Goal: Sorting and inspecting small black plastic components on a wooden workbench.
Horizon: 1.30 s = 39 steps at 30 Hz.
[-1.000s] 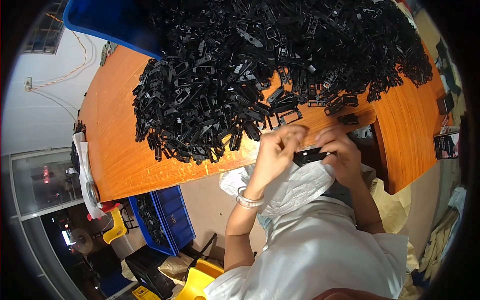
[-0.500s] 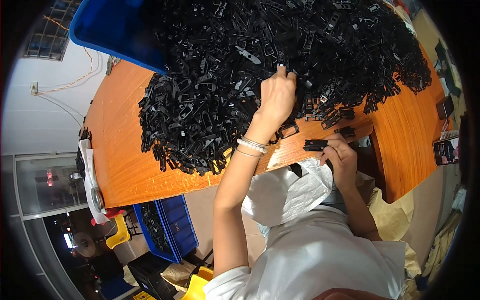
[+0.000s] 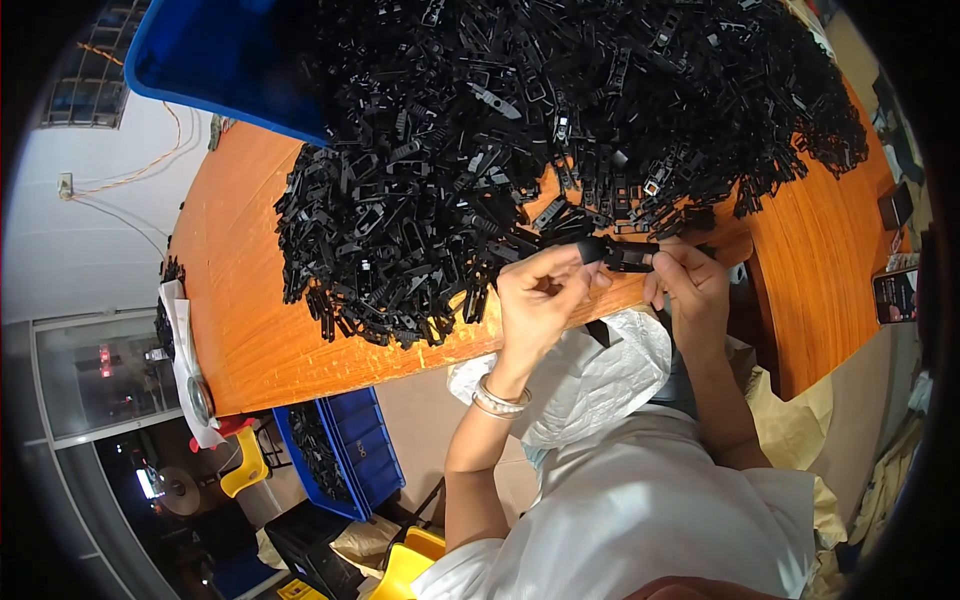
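Near the front edge of the table, my left hand (image 3: 538, 302), with bracelets on its wrist, is closed on a small black plastic part (image 3: 594, 249) at its thumb and fingers. My right hand (image 3: 694, 287) pinches another black plastic part (image 3: 632, 257), a long clip-like frame. The two parts meet end to end between my hands; whether they interlock I cannot tell. Just beyond lies a large heap of black plastic parts (image 3: 420, 190), with several loose ones at its near side.
A blue bin (image 3: 190, 70) leans over the heap at the far left. The wooden table (image 3: 240, 300) has a notch at the right, near a phone (image 3: 895, 297). A white bag (image 3: 600, 385) hangs below the edge. Another blue crate (image 3: 360, 450) of black parts stands on the floor, lower left.
My left hand has come back from the heap toward my right hand, bringing a black part. My right hand has risen slightly with its part. Parts at the heap's near side have shifted, exposing some wood.
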Each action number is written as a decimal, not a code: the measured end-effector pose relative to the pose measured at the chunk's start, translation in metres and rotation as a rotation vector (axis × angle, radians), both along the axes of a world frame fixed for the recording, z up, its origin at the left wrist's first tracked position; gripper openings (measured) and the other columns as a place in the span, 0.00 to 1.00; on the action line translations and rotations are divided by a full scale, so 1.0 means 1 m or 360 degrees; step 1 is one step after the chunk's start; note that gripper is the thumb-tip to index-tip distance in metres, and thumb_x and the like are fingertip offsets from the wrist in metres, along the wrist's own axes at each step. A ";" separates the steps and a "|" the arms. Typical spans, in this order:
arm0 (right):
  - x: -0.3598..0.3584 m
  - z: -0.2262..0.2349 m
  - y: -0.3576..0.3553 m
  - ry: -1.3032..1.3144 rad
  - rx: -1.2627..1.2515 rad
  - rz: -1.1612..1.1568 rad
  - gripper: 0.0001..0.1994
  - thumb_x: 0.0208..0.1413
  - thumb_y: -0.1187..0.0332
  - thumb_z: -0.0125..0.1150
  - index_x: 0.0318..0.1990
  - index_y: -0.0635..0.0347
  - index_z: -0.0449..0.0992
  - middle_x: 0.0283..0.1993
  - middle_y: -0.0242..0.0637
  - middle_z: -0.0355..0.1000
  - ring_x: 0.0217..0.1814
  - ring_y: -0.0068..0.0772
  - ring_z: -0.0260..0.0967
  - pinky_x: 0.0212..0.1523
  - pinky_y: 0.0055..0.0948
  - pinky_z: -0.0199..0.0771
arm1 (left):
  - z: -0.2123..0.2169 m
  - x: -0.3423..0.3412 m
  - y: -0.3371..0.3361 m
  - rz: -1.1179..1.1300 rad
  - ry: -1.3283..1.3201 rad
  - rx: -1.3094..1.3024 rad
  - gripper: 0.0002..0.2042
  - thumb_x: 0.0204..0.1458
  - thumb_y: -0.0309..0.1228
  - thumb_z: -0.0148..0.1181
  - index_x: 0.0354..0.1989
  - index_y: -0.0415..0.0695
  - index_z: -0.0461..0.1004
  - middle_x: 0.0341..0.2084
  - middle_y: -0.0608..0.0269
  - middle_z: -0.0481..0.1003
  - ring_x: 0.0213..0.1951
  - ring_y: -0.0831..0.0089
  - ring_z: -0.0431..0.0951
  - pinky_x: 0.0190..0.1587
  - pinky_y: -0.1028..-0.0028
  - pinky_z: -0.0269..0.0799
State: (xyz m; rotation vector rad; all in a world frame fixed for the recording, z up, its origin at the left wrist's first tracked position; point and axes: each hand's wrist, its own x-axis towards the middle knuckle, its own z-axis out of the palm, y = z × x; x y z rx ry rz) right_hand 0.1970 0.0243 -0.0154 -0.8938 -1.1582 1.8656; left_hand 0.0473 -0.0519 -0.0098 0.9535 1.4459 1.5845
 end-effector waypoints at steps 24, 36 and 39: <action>-0.005 0.011 -0.044 -0.0402 0.0469 0.0213 0.04 0.49 0.78 0.55 0.27 0.71 0.70 0.26 0.32 0.64 0.22 0.18 0.63 0.23 0.17 0.63 | 0.006 0.007 -0.051 -0.0125 -0.0318 -0.0319 0.12 0.46 0.23 0.56 0.38 0.30 0.66 0.26 0.54 0.75 0.27 0.77 0.76 0.28 0.81 0.72; 0.005 0.013 -0.107 -0.0190 0.0380 0.0522 0.06 0.54 0.73 0.52 0.35 0.68 0.71 0.25 0.25 0.61 0.22 0.11 0.53 0.23 0.12 0.51 | 0.026 0.047 -0.133 0.0150 -0.0650 0.0227 0.06 0.45 0.25 0.60 0.23 0.36 0.72 0.20 0.70 0.72 0.25 0.86 0.69 0.26 0.85 0.63; 0.006 0.006 -0.121 -0.0226 0.0510 0.0676 0.08 0.55 0.72 0.51 0.38 0.69 0.69 0.31 0.29 0.63 0.27 0.15 0.56 0.29 0.13 0.56 | 0.031 0.054 -0.154 0.0322 -0.0444 0.0233 0.09 0.47 0.25 0.59 0.19 0.35 0.69 0.19 0.69 0.71 0.23 0.86 0.67 0.24 0.82 0.62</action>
